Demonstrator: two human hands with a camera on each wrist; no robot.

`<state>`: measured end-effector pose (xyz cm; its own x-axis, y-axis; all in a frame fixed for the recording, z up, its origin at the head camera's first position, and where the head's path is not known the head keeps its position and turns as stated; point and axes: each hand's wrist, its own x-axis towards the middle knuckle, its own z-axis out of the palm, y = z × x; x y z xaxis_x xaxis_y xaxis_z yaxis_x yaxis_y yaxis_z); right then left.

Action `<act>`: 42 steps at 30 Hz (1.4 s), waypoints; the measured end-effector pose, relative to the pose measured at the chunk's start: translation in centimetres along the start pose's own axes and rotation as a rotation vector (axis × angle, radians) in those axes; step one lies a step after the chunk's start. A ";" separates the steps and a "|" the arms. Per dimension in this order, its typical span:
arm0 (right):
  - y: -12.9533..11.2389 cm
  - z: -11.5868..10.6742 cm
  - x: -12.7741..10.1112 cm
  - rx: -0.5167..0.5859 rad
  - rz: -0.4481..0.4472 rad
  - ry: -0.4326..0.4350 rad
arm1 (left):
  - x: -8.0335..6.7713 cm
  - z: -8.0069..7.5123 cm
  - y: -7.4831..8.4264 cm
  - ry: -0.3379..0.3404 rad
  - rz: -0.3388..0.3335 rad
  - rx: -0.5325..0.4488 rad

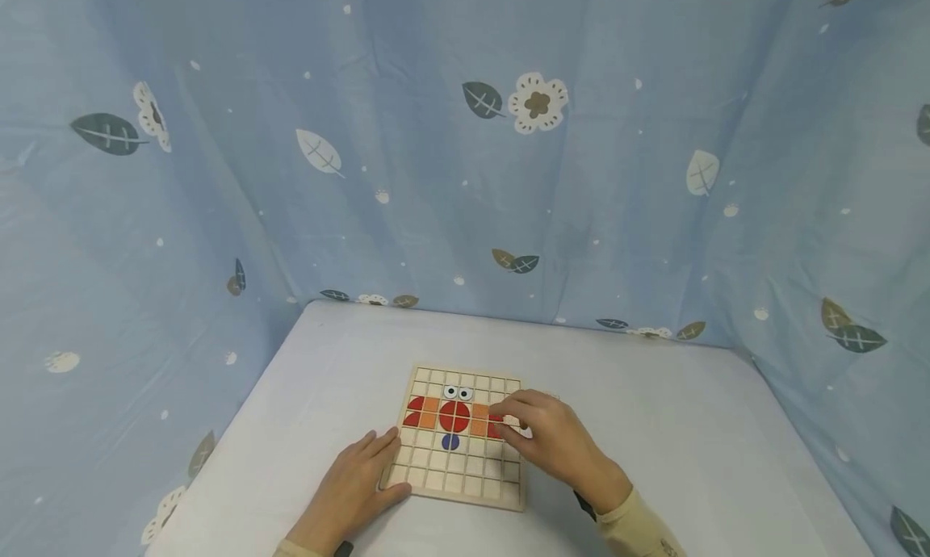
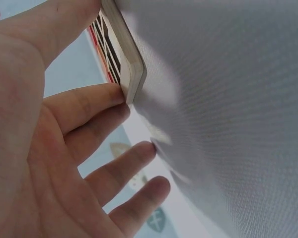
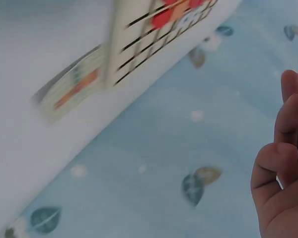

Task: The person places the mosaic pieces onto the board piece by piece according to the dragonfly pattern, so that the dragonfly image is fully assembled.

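Note:
A square wooden grid board [image 1: 436, 483] lies on the white table. Set in its cells are a red circle [image 1: 454, 416], orange squares [image 1: 430, 412], red curved pieces [image 1: 412, 419], two eye pieces [image 1: 458, 393] and a blue circle [image 1: 450, 441]. My left hand [image 1: 356, 480] rests at the board's near left corner, thumb on the front edge and fingers along the left side, fairly straight. Over the board's right side, my right hand [image 1: 555, 436] has thumb and index fingertips at the red pieces there. Whether it pinches one is hidden.
A card with an orange mark [image 3: 77, 91] lies beside the board, mostly behind my right hand in the head view. Blue curtains [image 1: 436, 177] with leaves and flowers stand along the table's back and sides.

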<state>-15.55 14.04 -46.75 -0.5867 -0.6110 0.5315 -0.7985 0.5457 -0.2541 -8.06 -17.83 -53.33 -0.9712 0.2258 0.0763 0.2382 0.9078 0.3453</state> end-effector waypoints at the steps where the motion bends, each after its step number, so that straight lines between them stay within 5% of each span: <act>1: 0.3 -0.4 -0.6 -0.001 0.017 0.005 | 0.0 0.1 0.0 0.000 0.003 0.001; 7: 2.3 -2.6 -4.8 -0.051 0.174 -0.050 | 0.1 0.2 0.0 0.011 0.018 0.004; 14: 4.0 -3.9 -9.5 -0.128 0.248 -0.112 | 0.0 0.0 0.0 0.021 0.020 0.009; 27: 5.0 -4.9 -12.6 -0.091 0.422 -0.512 | 0.0 -0.1 0.1 0.004 0.019 0.003; 42: 5.5 -4.4 -13.7 -0.047 0.310 -0.439 | -0.1 0.1 0.1 -0.002 0.009 0.017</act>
<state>-11.37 27.92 -51.87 -0.8032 -0.5939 0.0468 -0.5778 0.7576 -0.3036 -7.92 -17.77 -53.41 -0.9689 0.2349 0.0773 0.2472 0.9116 0.3283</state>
